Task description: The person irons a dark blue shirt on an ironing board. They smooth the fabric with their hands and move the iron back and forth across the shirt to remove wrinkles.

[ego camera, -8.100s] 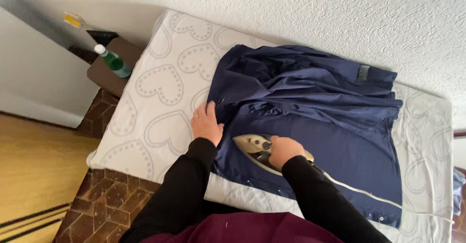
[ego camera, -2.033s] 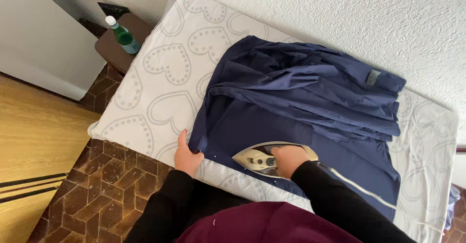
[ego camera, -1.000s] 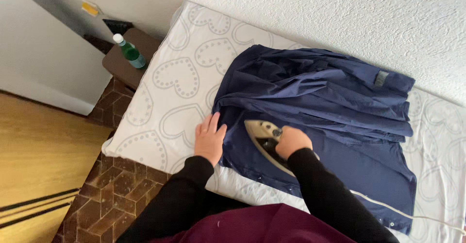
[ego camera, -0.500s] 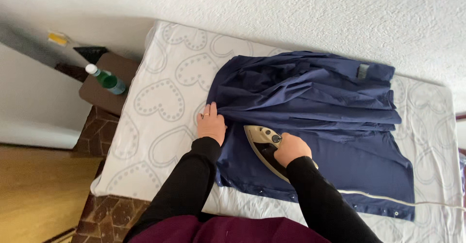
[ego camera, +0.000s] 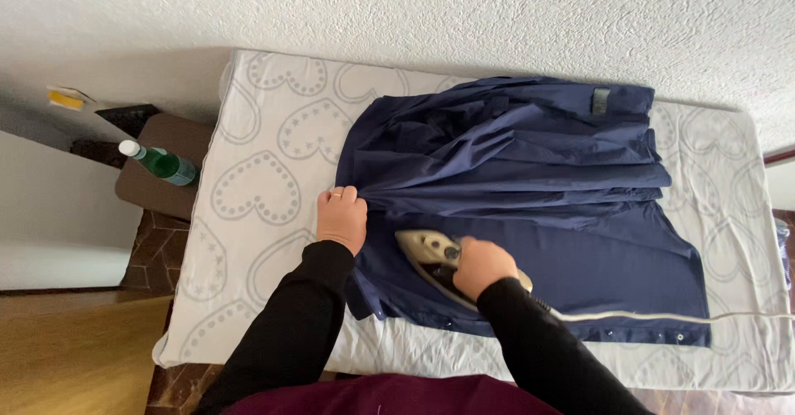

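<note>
While the navy shirt (ego camera: 530,208) lies spread on the padded board, the lower front panel is being pressed.

White textured wall behind, then the heart-print board cover (ego camera: 257,191), wood floor at the left, and a small brown stand with a green bottle (ego camera: 157,163). The left hand (ego camera: 341,216) is closed, pinching the shirt's bunched edge; the right hand (ego camera: 482,266) is wrapped tight round the iron (ego camera: 431,253), flat on the cloth. Next, I'd judge, the folds above need pulling taut.
</note>
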